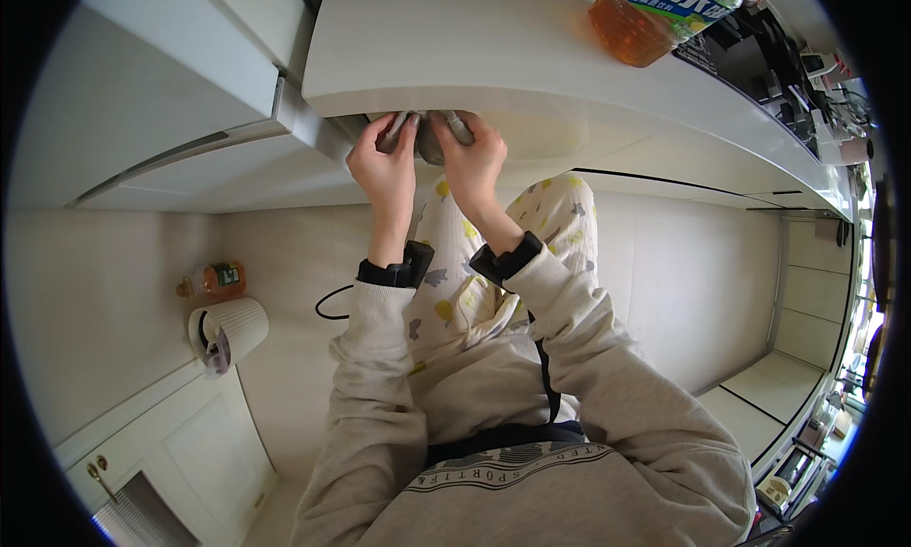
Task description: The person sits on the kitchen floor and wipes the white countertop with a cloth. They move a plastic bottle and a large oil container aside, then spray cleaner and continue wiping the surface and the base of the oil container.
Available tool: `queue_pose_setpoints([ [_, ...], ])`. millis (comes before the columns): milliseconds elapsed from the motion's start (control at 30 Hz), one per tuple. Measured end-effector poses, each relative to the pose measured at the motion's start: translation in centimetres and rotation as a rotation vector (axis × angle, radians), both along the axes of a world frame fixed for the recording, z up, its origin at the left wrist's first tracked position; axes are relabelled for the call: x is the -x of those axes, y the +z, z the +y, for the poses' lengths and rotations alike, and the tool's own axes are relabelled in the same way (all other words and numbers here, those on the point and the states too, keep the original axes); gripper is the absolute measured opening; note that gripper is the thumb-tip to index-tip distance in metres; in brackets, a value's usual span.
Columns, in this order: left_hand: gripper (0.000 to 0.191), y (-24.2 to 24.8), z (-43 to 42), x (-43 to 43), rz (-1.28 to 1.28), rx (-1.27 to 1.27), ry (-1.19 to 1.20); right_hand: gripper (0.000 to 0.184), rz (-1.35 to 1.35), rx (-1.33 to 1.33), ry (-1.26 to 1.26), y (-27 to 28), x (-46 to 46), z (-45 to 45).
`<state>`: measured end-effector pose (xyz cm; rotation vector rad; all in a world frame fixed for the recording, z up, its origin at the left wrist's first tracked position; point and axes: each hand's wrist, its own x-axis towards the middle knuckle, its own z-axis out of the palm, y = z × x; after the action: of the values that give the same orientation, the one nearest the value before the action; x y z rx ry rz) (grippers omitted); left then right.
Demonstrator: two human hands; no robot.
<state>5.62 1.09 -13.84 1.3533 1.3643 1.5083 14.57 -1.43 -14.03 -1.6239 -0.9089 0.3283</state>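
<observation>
Just below the front edge of the white countertop [455, 63], both hands are raised close together at a grey, rounded object [430, 143] whose kind I cannot tell. My left hand [386, 155] pinches a whitish edge of it between thumb and fingers on the left. On the right, my right hand [471, 152] grips another whitish edge, its thumb near the middle. The upper part of the object is hidden under the counter's edge and behind the fingers. Black bands circle both wrists.
A plastic bottle of amber drink [640, 20] lies toward the counter's right, near black appliances. Left, a white cabinet [178, 70] juts out. On the floor are a ribbed white bin [242, 326] and another bottle [222, 279]. A white door [213, 440] is at lower left.
</observation>
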Motion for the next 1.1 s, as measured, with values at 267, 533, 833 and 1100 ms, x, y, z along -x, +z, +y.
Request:
queue_pose_setpoints([
  [267, 0.016, -1.4, -0.3, -0.3, 0.077, 0.072, 0.045, 0.027, 0.220, 0.109, 0.015, -0.2, 0.4, -0.5],
  [533, 0.014, -0.9, 0.2, -0.7, 0.126, -0.055, 0.076, 0.024, 0.140, 0.027, 0.008, 0.1, 0.1, -0.2],
  [833, 0.013, -0.5, 0.0, -0.7, 0.088, 0.024, 0.062, 0.025, 0.129, 0.029, -0.005, -0.1, 0.3, -0.1],
  [1100, 0.020, -0.2, 0.2, 0.3, 0.230, 0.173, 0.018, 0.029, 0.136, 0.133, 0.008, -0.3, 0.5, -0.1],
])
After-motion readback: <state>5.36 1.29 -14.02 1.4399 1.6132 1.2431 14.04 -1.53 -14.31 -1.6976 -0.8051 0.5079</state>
